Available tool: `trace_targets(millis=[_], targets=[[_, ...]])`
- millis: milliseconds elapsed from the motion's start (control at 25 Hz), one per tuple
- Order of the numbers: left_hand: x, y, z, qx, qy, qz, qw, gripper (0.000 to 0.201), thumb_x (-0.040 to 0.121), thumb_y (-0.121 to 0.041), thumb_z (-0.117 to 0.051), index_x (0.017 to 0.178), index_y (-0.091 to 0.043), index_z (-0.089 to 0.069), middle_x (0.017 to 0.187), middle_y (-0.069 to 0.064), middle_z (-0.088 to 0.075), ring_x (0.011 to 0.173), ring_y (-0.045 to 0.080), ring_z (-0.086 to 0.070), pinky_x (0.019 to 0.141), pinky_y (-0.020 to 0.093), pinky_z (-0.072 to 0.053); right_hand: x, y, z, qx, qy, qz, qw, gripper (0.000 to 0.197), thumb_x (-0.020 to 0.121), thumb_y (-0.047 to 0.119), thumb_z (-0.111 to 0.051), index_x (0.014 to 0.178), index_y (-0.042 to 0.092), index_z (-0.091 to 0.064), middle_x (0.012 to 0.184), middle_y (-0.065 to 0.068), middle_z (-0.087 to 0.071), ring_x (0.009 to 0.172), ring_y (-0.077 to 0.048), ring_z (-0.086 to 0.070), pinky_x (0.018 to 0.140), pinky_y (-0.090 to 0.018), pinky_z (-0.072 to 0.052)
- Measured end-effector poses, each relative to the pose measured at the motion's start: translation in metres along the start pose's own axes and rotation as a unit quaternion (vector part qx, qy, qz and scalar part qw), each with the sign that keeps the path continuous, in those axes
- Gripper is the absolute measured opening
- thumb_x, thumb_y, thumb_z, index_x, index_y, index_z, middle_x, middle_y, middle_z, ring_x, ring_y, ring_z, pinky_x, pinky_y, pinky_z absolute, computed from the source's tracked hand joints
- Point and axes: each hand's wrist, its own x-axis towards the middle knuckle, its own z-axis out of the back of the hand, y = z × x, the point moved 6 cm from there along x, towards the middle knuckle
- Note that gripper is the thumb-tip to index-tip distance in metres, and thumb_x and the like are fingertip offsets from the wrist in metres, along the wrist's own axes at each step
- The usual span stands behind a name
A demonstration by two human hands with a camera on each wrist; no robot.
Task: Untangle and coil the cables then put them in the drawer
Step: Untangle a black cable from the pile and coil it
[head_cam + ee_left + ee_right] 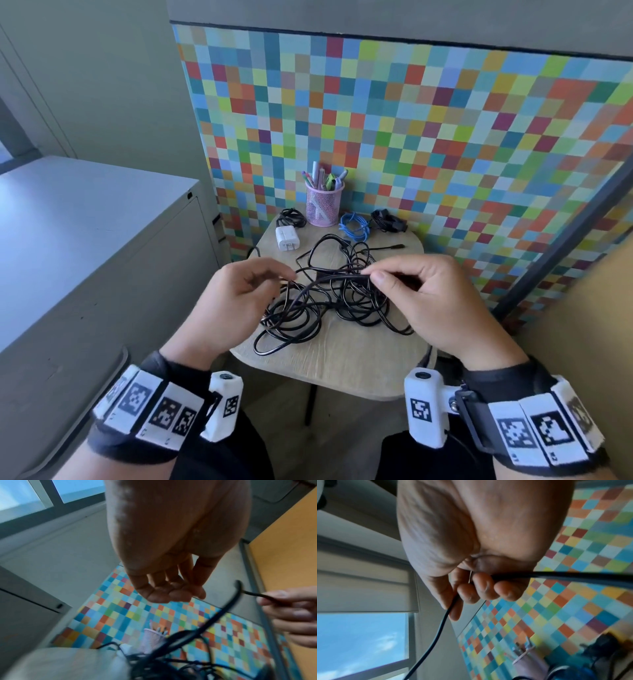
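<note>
Black cable tangle [325, 301] heaped on the middle of a small wooden table [359, 356], loops overlapping, one loop reaching toward the near left edge.

Right hand [435, 301] raised above the tangle, fingers curled, thumb and forefinger pinching one black strand [329, 278] lifted clear of the heap. In the right wrist view, the same strand [556, 576] passing through the curled fingers [484, 586] and trailing down past the thumb.

Left hand [233, 301] raised beside the tangle, opposite the right. In the left wrist view, fingers [164, 589] loosely curled with fingertips bunched and nothing between them; lifted strand [228, 605] arcing just beside the fingertips, apart from them. From the head view, contact between left fingertips and strand cannot be told.

At the far edge of the table, against the multicoloured checked wall [445, 120]: pink mesh pen cup [322, 205] holding pens; coiled blue cable [354, 224] just right of the cup; bundled black cable [388, 220] right of the blue one; another black bundle [291, 217] left of the cup; white charger [287, 238] just in front of that bundle.

Grey cabinet [85, 240] standing left of the table. Marker-patterned bands with cameras on both wrists.
</note>
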Motion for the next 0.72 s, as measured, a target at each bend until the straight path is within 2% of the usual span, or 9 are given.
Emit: trace_targets(millis=[40,120,200,240,280,400,520,600,720], targets=[[-0.001,0.014,0.005,0.062,0.012,0.023,0.998,0.037,0.093,-0.007,-0.061,0.094,-0.041,-0.076,0.083,-0.005,-0.068,0.069,0.015,-0.060,0.065,0.035,-0.048,-0.001,-0.006,0.007,-0.028,0.002,-0.013,1.000,0.018,0.095,0.016,-0.073,0.094,0.030,-0.083,0.089,0.026,-0.076,0.090,0.004,-0.071,0.077,-0.011,-0.052],[-0.006,0.032,0.005,0.171,0.085,0.054,0.980,0.047,0.087,-0.005,-0.065,0.103,-0.049,-0.072,0.108,-0.021,-0.064,0.094,-0.001,-0.061,0.083,0.024,-0.049,-0.001,-0.020,0.016,-0.101,0.040,-0.049,0.993,0.021,0.093,0.015,-0.073,0.090,0.033,-0.082,0.088,0.030,-0.073,0.087,0.006,-0.069,0.075,-0.011,-0.050],[-0.014,0.045,-0.005,0.221,0.159,0.079,0.959,0.047,0.085,-0.015,-0.072,0.113,-0.051,-0.069,0.123,-0.029,-0.050,0.110,-0.005,-0.054,0.094,0.020,-0.045,-0.002,-0.034,0.017,-0.170,0.101,-0.096,0.976,0.023,0.095,0.018,-0.071,0.090,0.039,-0.080,0.086,0.033,-0.070,0.075,0.006,-0.066,0.066,-0.012,-0.048],[-0.015,0.049,-0.010,0.234,0.169,0.081,0.954,0.044,0.084,-0.021,-0.076,0.115,-0.051,-0.070,0.125,-0.030,-0.047,0.112,-0.004,-0.052,0.095,0.019,-0.043,-0.004,-0.038,0.016,-0.194,0.130,-0.118,0.965,0.023,0.096,0.021,-0.070,0.092,0.042,-0.078,0.086,0.034,-0.068,0.069,0.003,-0.064,0.061,-0.014,-0.048],[-0.014,0.052,-0.013,0.240,0.161,0.079,0.954,0.038,0.084,-0.027,-0.079,0.115,-0.049,-0.071,0.125,-0.029,-0.046,0.112,-0.002,-0.052,0.093,0.018,-0.043,-0.006,-0.042,0.012,-0.208,0.153,-0.137,0.956,0.022,0.096,0.023,-0.068,0.095,0.044,-0.076,0.086,0.032,-0.068,0.067,0.001,-0.063,0.061,-0.016,-0.050],[-0.009,0.053,-0.014,0.191,0.092,0.076,0.974,0.019,0.085,-0.035,-0.082,0.100,-0.046,-0.077,0.113,-0.026,-0.056,0.101,0.002,-0.058,0.082,0.016,-0.044,-0.013,-0.043,-0.006,-0.190,0.197,-0.163,0.948,0.023,0.094,0.036,-0.069,0.114,0.047,-0.072,0.090,0.023,-0.070,0.079,-0.003,-0.067,0.081,-0.032,-0.058],[-0.008,0.044,-0.016,0.130,0.043,0.048,0.989,0.015,0.084,-0.032,-0.084,0.088,-0.045,-0.079,0.093,-0.017,-0.067,0.081,0.006,-0.062,0.068,0.017,-0.048,-0.018,-0.031,-0.029,-0.123,0.228,-0.155,0.953,0.034,0.090,0.049,-0.071,0.124,0.046,-0.068,0.098,0.015,-0.075,0.095,-0.001,-0.069,0.092,-0.031,-0.056],[-0.009,0.030,-0.021,0.113,0.041,0.019,0.993,0.016,0.085,-0.029,-0.084,0.091,-0.044,-0.081,0.089,-0.014,-0.068,0.074,0.009,-0.062,0.062,0.016,-0.047,-0.017,-0.021,-0.042,-0.085,0.230,-0.132,0.960,0.032,0.091,0.052,-0.072,0.122,0.045,-0.070,0.098,0.018,-0.075,0.095,0.008,-0.067,0.088,-0.021,-0.053],[-0.013,0.008,-0.029,0.133,0.049,-0.044,0.989,0.017,0.085,-0.031,-0.082,0.096,-0.044,-0.082,0.095,-0.017,-0.063,0.079,0.009,-0.060,0.063,0.013,-0.044,-0.012,-0.008,-0.059,-0.079,0.225,-0.097,0.966,0.014,0.097,0.041,-0.070,0.109,0.037,-0.075,0.086,0.018,-0.075,0.072,0.003,-0.064,0.067,-0.014,-0.046]])
